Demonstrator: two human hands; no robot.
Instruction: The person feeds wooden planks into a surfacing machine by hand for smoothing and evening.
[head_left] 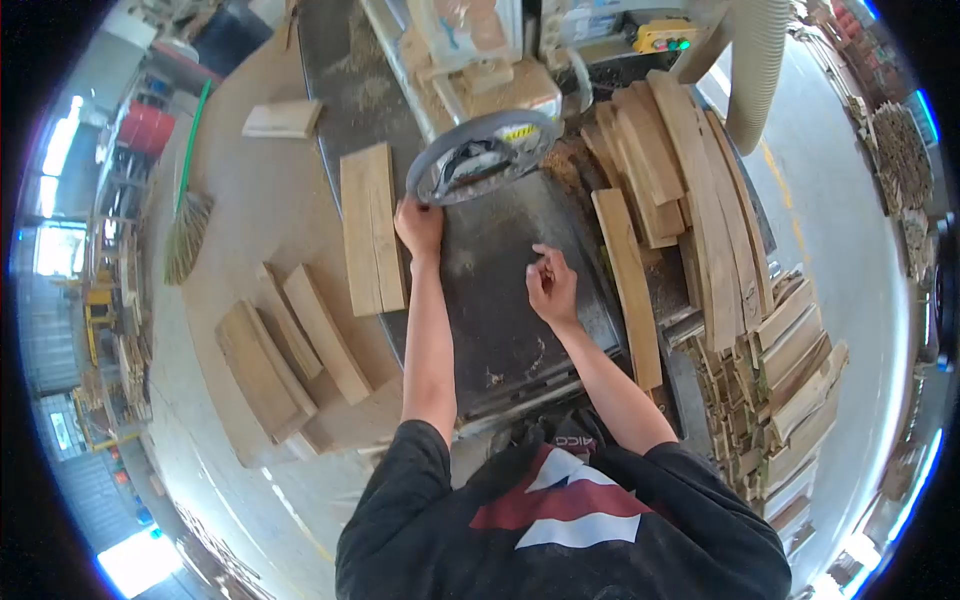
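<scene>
My left hand (pixel 418 228) is closed at the lower left rim of a grey handwheel (pixel 483 124); its fingertips are partly hidden. The wheel stands in front of a dusty machine head (pixel 503 92). Over the dark machine table (pixel 490 235), my right hand (pixel 552 287) hangs with loosely curled fingers, thumb and forefinger apart, nothing visible in it. A wide wooden board (pixel 373 232) lies just left of my left hand, across the table's edge. To the right of my right hand, a narrow board (pixel 628 285) lies lengthwise along the table's right side.
Curved boards (pixel 700 200) are stacked on the right, above a pile of offcuts (pixel 790 370). Several boards (pixel 265 370) and a short piece (pixel 282 119) lie on the brown side table (pixel 250 200). A green-handled broom (pixel 188 225) stands left. A ribbed hose (pixel 752 80) hangs upper right.
</scene>
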